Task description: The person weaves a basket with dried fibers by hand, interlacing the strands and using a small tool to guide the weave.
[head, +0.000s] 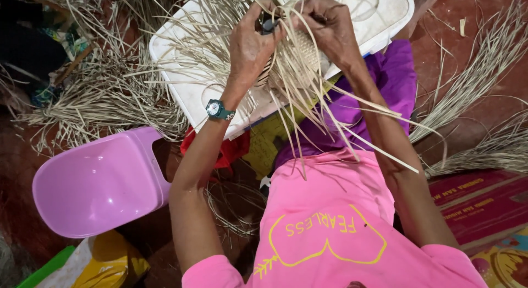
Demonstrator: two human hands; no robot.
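Pink shirt cloth (330, 222) fills the near edge of the head view, and both bare forearms reach away from it toward the far middle, where a half-woven straw piece (305, 54) is held up over a white plastic tray (190, 81) that rests across the lap on purple cloth (393, 79)

Left hand (250, 43), with a teal wristwatch (218, 110) below it, has its fingers (263, 21) curled shut, pinching a small dark object together with a few strands at the top of the weave; what that object is cannot be told. Right hand (330, 26) is just beside it, fingers folded closed over the far edge of the woven patch, thumb pressing strands down

Loose straw strands (341, 117) fan out from the weave toward the near right, long and thin. By their look they are very light, dry and springy, stiff along their length yet likely to crease or split if bent sharply; the woven part looks firmer and is the sounder place to hold, with single strands pinched close to where they enter the weave

Left of the tray lies a heap of straw (104, 95) on the red floor (473, 29), with more bundles (484, 101) far right. A lilac plastic stool (99, 183) sits near left, and a red cloth (228, 147) shows under the tray's near edge
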